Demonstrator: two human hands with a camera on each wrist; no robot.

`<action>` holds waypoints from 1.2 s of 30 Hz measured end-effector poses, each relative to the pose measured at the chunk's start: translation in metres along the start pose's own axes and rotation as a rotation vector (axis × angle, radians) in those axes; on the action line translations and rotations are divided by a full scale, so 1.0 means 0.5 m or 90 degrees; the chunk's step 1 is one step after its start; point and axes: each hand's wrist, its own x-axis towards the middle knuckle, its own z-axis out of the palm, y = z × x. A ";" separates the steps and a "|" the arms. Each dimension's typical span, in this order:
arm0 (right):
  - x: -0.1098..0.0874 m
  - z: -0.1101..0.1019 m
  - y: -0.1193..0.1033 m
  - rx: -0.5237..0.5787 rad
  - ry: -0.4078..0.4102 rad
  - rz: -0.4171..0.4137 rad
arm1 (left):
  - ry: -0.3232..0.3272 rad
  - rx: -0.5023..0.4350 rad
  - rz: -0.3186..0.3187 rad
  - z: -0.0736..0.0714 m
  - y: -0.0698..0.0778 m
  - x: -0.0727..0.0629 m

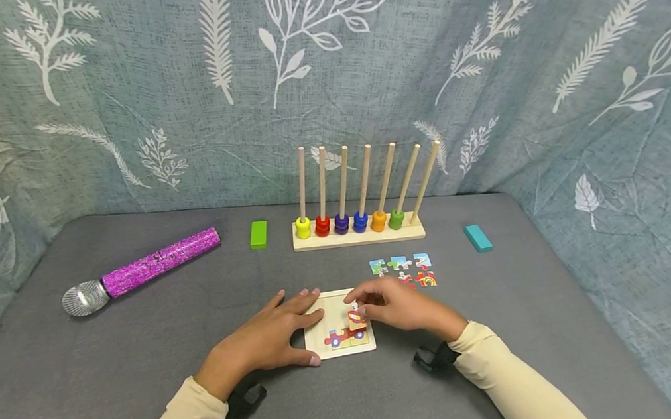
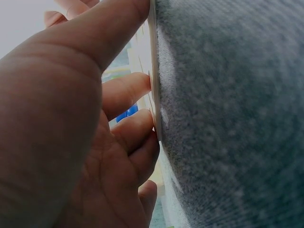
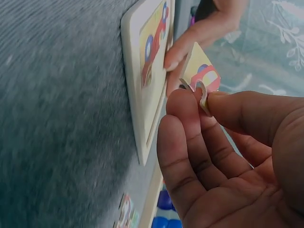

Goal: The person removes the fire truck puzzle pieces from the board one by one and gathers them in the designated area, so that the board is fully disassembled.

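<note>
A square wooden puzzle board (image 1: 333, 307) lies on the table, with joined pieces of a red car picture (image 1: 341, 339) along its near side. My left hand (image 1: 271, 335) rests with spread, fairly straight fingers on the board's left edge; in the left wrist view its fingertips touch the rim. Between thumb and fingers my right hand (image 1: 394, 304) pinches a puzzle piece (image 3: 205, 71) with red, blue and yellow print. That piece is tilted and held above the right part of the board. Part of it is hidden behind the right fingertips.
Several loose puzzle pieces (image 1: 423, 270) lie beyond the right hand. Behind them stands a wooden peg stand (image 1: 358, 237) with coloured beads. A green block (image 1: 258, 235), a purple microphone (image 1: 160, 261) and a teal block (image 1: 478, 238) lie around. A patterned curtain (image 1: 183, 116) hangs behind.
</note>
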 end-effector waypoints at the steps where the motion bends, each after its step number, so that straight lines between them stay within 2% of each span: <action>1: -0.002 -0.002 0.002 0.001 0.005 0.002 | -0.001 0.000 -0.001 0.000 0.000 0.000; 19: -0.043 -0.041 0.040 -0.008 0.045 0.026 | -0.003 0.006 0.002 0.001 0.001 -0.001; 29: -0.060 -0.057 0.070 -0.023 0.067 -0.007 | 0.007 0.008 0.014 -0.001 0.003 -0.006; 36: -0.064 -0.062 0.073 -0.016 0.039 0.026 | 0.008 0.004 0.012 -0.002 0.002 -0.007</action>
